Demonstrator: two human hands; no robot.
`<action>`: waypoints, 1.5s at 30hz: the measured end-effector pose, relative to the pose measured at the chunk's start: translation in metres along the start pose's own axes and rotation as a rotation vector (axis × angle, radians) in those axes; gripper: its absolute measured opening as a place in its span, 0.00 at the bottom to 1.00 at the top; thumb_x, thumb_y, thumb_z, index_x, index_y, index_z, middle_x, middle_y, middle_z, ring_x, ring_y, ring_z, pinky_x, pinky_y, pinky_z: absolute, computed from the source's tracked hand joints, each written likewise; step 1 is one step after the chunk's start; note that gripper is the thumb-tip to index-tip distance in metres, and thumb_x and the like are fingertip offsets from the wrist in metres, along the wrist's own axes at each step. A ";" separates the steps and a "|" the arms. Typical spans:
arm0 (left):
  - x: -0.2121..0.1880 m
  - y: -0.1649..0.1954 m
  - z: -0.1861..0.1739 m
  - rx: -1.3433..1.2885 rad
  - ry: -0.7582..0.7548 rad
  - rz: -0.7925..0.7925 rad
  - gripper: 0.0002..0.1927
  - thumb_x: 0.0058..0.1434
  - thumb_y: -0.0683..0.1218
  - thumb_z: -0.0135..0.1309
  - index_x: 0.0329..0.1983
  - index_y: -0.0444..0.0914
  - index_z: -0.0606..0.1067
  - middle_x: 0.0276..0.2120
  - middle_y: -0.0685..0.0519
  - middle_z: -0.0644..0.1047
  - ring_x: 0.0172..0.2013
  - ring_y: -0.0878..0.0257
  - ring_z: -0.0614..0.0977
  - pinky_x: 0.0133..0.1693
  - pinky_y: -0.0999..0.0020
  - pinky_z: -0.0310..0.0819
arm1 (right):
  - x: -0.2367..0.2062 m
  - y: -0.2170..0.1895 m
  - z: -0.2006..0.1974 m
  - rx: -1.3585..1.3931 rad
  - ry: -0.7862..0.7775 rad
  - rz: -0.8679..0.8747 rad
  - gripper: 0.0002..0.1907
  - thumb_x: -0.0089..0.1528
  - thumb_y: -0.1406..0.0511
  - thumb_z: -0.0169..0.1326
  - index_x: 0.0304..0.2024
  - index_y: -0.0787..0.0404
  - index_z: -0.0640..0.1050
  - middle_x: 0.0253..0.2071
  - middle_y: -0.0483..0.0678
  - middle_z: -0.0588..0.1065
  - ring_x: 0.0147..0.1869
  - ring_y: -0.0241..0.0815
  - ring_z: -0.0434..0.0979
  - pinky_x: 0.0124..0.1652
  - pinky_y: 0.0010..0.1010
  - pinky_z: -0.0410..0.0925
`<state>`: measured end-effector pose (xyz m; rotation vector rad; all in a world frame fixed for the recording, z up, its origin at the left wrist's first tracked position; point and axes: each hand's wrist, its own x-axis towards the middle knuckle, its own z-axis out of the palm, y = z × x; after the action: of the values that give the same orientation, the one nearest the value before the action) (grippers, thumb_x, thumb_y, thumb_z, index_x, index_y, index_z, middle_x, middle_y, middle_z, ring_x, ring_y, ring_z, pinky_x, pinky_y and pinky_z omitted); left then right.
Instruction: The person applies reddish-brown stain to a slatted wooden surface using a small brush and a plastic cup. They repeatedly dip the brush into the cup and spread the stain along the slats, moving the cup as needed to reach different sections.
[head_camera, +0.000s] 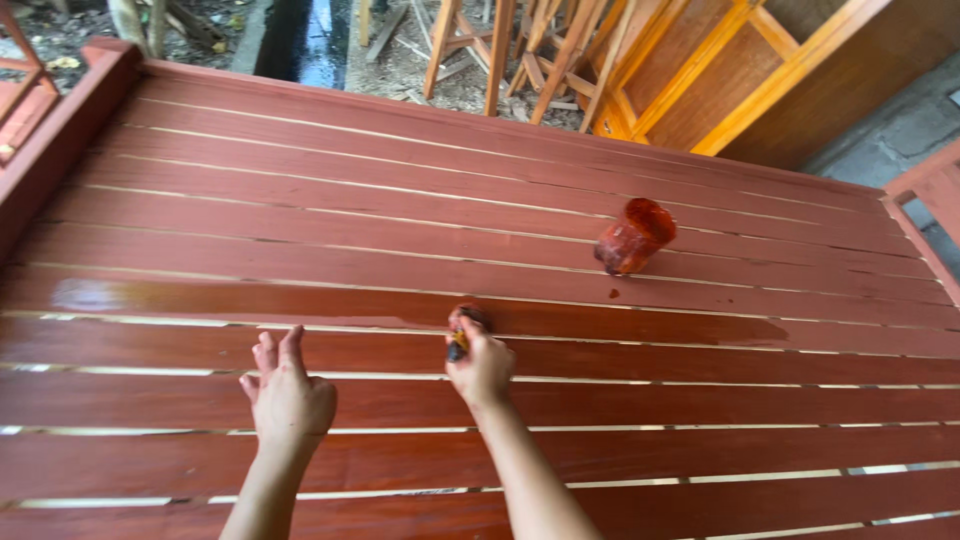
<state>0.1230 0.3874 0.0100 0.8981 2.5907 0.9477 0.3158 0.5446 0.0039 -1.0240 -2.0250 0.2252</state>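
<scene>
The slatted red surface (300, 250) lies open on nearly every side of the hands, with flat boards running left, right and ahead. The one thing standing on it is a stained red cup (633, 236), ahead and to the right of the right hand (480, 365), well apart. A raised rail (60, 130) bounds the left edge, another rail (925, 215) the right.

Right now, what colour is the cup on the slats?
Reddish-orange, stain-smeared cup; it shows in the head view.
</scene>
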 end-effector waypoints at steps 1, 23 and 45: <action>0.000 -0.017 -0.014 -0.005 0.019 -0.018 0.43 0.49 0.38 0.46 0.73 0.45 0.58 0.75 0.37 0.50 0.75 0.44 0.49 0.70 0.38 0.37 | -0.001 -0.024 0.013 0.012 -0.040 -0.001 0.11 0.59 0.62 0.59 0.44 0.51 0.82 0.35 0.46 0.83 0.37 0.50 0.84 0.36 0.41 0.76; 0.033 -0.180 -0.143 0.099 0.137 -0.269 0.47 0.47 0.36 0.47 0.74 0.44 0.55 0.75 0.36 0.49 0.75 0.45 0.48 0.71 0.44 0.35 | 0.036 -0.218 0.265 1.294 -0.780 -0.234 0.10 0.71 0.65 0.56 0.46 0.69 0.81 0.54 0.56 0.82 0.59 0.44 0.82 0.56 0.32 0.76; 0.064 -0.122 -0.112 -0.045 0.034 -0.207 0.44 0.50 0.36 0.46 0.74 0.44 0.54 0.75 0.37 0.48 0.75 0.46 0.48 0.71 0.43 0.36 | 0.059 -0.011 0.179 0.837 -0.635 0.173 0.18 0.61 0.71 0.63 0.54 0.62 0.81 0.45 0.45 0.82 0.47 0.34 0.80 0.48 0.27 0.75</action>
<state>-0.0302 0.2978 0.0154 0.5930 2.6163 0.9654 0.1564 0.6159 -0.0690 -0.6042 -2.0261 1.5011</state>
